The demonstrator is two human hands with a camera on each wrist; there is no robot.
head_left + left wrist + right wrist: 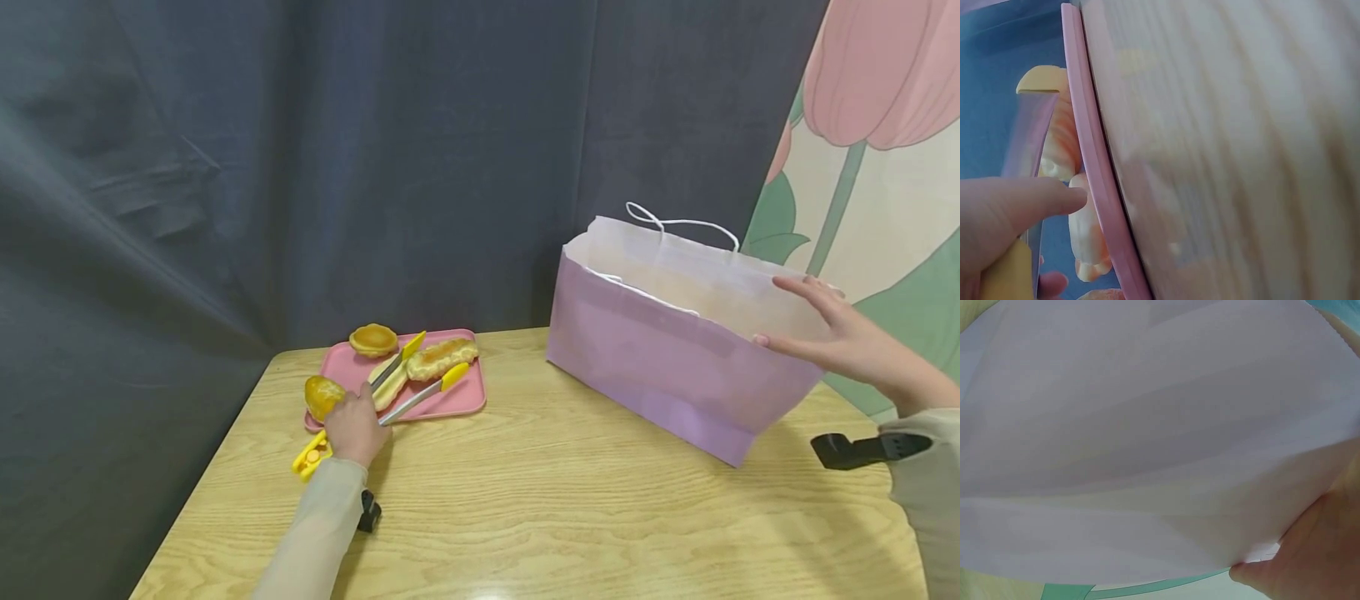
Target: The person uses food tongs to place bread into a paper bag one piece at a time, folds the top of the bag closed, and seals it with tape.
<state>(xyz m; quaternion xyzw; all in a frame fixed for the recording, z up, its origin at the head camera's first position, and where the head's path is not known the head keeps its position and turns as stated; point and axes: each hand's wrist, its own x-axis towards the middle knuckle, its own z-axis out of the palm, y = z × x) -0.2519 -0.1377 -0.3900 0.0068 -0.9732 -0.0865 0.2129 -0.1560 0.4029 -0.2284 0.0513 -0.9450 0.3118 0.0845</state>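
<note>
Yellow-tipped tongs (414, 402) gripped within left fingers (366, 398), lilac bag (652, 354) at spread right fingers (813, 296).

high head view, wrist views near tray (468, 400) and bag (637, 350)

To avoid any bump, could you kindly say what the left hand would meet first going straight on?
Probably the pale bun on the pink tray, just ahead of the left hand holding the tongs; depth is unclear, so the hand might pass above.
</note>
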